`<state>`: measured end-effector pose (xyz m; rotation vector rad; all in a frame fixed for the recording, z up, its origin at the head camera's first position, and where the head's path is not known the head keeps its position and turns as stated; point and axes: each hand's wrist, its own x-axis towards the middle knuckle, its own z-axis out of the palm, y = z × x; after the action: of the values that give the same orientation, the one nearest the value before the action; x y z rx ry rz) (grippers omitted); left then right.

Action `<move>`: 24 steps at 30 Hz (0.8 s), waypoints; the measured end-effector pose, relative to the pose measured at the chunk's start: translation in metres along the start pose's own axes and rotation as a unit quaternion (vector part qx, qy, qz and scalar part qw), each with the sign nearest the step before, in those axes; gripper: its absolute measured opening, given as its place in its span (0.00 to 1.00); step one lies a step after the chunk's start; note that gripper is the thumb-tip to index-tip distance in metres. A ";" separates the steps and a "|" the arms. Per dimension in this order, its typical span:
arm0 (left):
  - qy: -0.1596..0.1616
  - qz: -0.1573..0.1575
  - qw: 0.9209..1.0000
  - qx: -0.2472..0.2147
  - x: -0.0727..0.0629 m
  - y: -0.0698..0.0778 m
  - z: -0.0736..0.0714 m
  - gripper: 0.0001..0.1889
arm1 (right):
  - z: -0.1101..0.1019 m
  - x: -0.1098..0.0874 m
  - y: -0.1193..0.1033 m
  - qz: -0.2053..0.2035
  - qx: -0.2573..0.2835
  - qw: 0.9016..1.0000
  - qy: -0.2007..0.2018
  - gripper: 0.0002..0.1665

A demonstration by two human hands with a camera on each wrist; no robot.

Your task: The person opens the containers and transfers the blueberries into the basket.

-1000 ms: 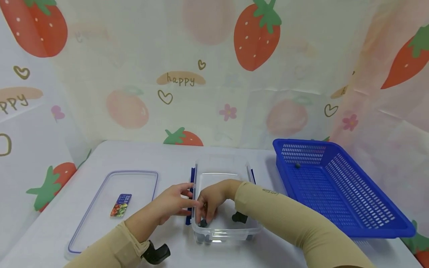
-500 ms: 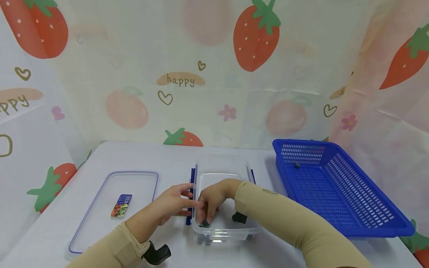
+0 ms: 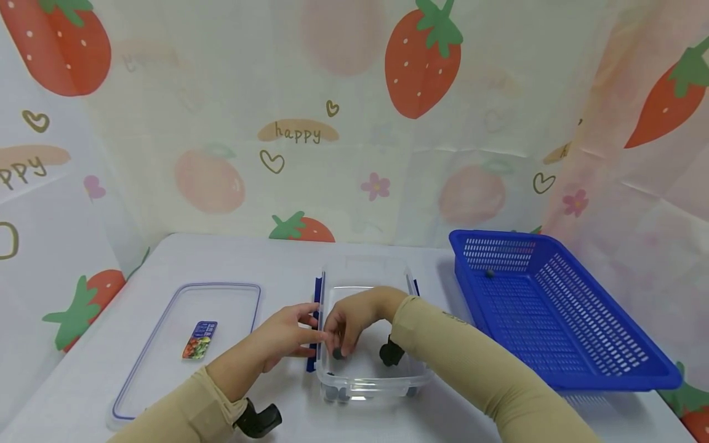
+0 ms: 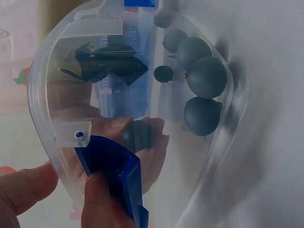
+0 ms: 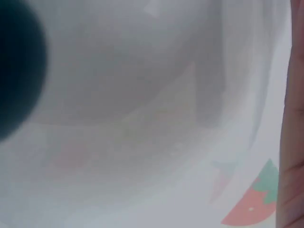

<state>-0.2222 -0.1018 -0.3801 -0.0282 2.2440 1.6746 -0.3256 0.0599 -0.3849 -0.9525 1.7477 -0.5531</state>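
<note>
A clear plastic box (image 3: pixel 376 389) stands open on the table. My left hand (image 3: pixel 290 332) is at its left side, thumb over the rim and fingers against the blue side latch (image 4: pixel 111 159). My right hand (image 3: pixel 356 319) reaches inside and pinches a dark blueberry (image 3: pixel 337 354) between thumb and fingertips, near the front left corner. Through the wall, the left wrist view shows this blueberry (image 4: pixel 137 134) between the fingers. Several other blueberries (image 4: pixel 206 76) lie on the box floor. A dark round shape (image 5: pixel 19 66) fills the right wrist view's left edge, blurred.
On the left lies a clear lid (image 3: pixel 157 329) with a blue seal and a printed label (image 3: pixel 200 339). To the right, a blue perforated basket (image 3: pixel 565 332) contains one small dark round thing (image 3: pixel 490 274). A strawberry-print curtain (image 3: pixel 354 135) hangs behind the table.
My right hand has risen slightly, bringing the blueberry up from the box's front left corner. My left hand stays at the rim.
</note>
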 end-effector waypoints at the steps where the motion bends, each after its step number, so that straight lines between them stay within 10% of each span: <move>1: 0.000 0.000 1.000 0.000 0.000 0.000 0.000 0.36 | -0.001 -0.001 -0.001 -0.004 -0.001 1.000 0.003 0.10; 24: -0.001 -0.006 1.000 0.000 0.000 0.000 0.001 0.35 | -0.024 -0.038 -0.009 -0.087 0.040 0.992 0.077 0.07</move>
<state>-0.2222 -0.1005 -0.3800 -0.0399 2.2374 1.6670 -0.3386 0.0840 -0.3478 -1.0343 1.7740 -0.8214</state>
